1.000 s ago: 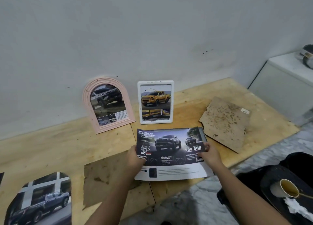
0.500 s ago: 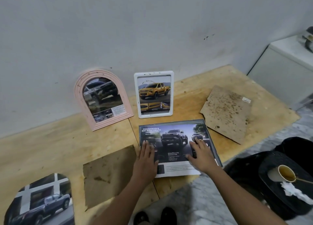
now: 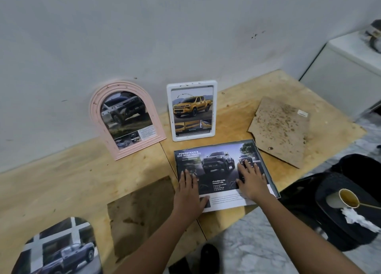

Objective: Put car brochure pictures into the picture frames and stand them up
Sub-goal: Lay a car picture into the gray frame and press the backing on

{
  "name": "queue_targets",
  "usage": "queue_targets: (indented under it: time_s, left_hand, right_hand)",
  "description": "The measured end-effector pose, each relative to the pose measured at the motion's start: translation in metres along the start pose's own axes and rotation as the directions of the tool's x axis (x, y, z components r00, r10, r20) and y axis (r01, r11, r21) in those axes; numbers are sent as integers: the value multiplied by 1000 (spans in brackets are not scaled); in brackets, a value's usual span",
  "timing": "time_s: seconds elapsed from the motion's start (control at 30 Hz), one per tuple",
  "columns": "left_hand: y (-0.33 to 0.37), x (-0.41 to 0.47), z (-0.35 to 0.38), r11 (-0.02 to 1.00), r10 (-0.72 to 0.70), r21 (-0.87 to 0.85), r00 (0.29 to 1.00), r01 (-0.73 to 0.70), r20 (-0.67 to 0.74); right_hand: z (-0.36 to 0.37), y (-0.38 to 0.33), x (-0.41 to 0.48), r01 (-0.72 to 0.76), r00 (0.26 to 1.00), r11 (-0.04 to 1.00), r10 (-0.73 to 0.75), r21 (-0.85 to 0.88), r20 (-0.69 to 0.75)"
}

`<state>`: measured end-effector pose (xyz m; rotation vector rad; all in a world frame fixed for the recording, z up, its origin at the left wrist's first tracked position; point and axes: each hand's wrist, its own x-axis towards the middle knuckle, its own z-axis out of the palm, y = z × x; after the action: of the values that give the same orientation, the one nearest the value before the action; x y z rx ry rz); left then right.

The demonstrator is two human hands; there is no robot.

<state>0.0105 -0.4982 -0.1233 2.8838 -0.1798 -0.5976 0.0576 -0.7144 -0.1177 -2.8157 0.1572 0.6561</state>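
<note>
Head | plywood table [image 3: 61, 187] against grey wall [image 3: 144, 36]; marble floor [image 3: 247, 245] | left hand [image 3: 188, 195], right hand [image 3: 252, 181] flat on brochure [image 3: 216, 160]

Quick tally, everything placed off the white frame [image 3: 191, 138]. Frames: three. That one standing, a pink arch frame [image 3: 97, 117] standing just left of it, and a dark frame [image 3: 269, 176] lying flat right in front of it, only its edge showing. Car pictures: four, one in each standing frame, one big page [image 3: 218, 162] on the dark frame, one arch cutout [image 3: 59, 251] far front-left. Brown boards: two, left board [image 3: 140, 212] front-left, right board [image 3: 282, 129] off to the right. Hands: two, left hand [image 3: 188, 193] and right hand [image 3: 252, 183], both in front. One cup [image 3: 348, 198], far front-right
</note>
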Motion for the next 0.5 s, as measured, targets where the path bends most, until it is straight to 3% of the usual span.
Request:
queue_targets:
  time_s: [0.5]
  left_hand:
    - [17,2,5,985,-139,-111,989,132,-58]
  right_hand:
    - [-6,3,5,49,989,999,-47,12,-138]
